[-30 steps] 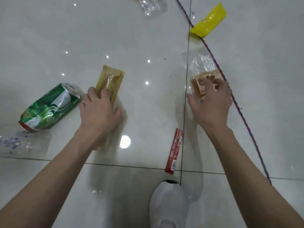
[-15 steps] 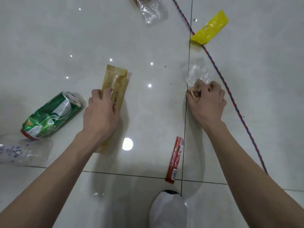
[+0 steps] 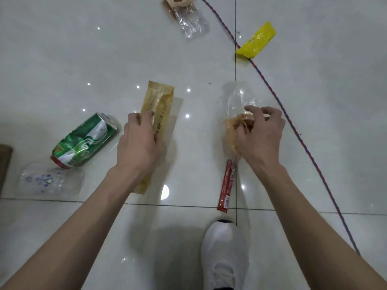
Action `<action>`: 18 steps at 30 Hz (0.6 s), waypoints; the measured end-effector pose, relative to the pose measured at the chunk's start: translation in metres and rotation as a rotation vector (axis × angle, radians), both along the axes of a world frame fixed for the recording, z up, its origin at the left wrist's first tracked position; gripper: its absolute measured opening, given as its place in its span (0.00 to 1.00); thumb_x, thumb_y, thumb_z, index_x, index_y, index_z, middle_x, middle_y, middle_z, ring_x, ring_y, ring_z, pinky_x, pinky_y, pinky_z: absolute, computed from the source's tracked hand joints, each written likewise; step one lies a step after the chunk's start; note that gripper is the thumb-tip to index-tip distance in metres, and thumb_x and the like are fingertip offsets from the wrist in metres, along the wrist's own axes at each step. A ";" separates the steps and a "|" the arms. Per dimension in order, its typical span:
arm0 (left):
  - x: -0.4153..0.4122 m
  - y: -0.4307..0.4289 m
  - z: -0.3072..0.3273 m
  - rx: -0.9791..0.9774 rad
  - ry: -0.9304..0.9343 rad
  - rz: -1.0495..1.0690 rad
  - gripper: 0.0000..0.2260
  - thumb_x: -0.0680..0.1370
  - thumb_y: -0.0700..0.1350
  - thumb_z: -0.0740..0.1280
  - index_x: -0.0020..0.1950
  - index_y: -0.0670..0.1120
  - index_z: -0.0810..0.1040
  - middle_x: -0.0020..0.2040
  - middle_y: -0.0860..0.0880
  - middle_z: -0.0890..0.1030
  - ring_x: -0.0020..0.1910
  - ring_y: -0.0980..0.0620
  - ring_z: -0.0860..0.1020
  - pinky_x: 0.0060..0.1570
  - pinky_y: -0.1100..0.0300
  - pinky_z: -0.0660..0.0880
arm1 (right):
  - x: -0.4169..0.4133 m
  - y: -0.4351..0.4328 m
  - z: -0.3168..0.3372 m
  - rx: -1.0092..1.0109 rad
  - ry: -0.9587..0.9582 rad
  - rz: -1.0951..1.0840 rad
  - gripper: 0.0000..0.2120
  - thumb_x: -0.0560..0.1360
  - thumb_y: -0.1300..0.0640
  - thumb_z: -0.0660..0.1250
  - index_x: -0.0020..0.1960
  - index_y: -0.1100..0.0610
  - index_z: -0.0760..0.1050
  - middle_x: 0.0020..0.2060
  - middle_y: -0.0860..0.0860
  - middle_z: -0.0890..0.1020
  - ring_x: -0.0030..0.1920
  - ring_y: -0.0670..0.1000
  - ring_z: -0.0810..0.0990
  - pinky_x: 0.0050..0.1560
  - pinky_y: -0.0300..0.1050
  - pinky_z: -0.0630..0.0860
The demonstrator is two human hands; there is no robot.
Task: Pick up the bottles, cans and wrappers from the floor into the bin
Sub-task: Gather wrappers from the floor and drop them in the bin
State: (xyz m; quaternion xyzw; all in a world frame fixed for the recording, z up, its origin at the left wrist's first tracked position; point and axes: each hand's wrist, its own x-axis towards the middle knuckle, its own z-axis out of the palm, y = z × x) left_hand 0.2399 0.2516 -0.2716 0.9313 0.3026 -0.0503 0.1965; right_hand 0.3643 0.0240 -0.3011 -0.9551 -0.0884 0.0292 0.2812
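My left hand pinches a long tan paper wrapper lying on the white tiled floor. My right hand is closed on a crumpled clear-and-brown plastic wrapper, lifted slightly off the floor. A dented green can lies left of my left hand. Beside it a clear plastic bottle lies flat. A red sachet lies below my right hand. A yellow wrapper and a clear-and-brown bag lie farther away. No bin is in view.
My white shoe stands at the bottom middle. A red-blue cord runs diagonally across the floor on the right. A brown object shows at the left edge.
My right hand has closed on the clear-and-brown wrapper, crumpled it and drawn it toward me. My left hand has curled its fingers around the tan wrapper's edge.
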 end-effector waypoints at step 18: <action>-0.054 -0.105 0.392 -0.059 -0.024 -0.199 0.24 0.77 0.45 0.63 0.73 0.48 0.63 0.66 0.44 0.66 0.58 0.41 0.74 0.48 0.43 0.77 | -0.142 -0.098 0.392 0.122 -0.014 -0.316 0.20 0.74 0.54 0.66 0.66 0.48 0.74 0.66 0.55 0.67 0.57 0.47 0.62 0.61 0.55 0.73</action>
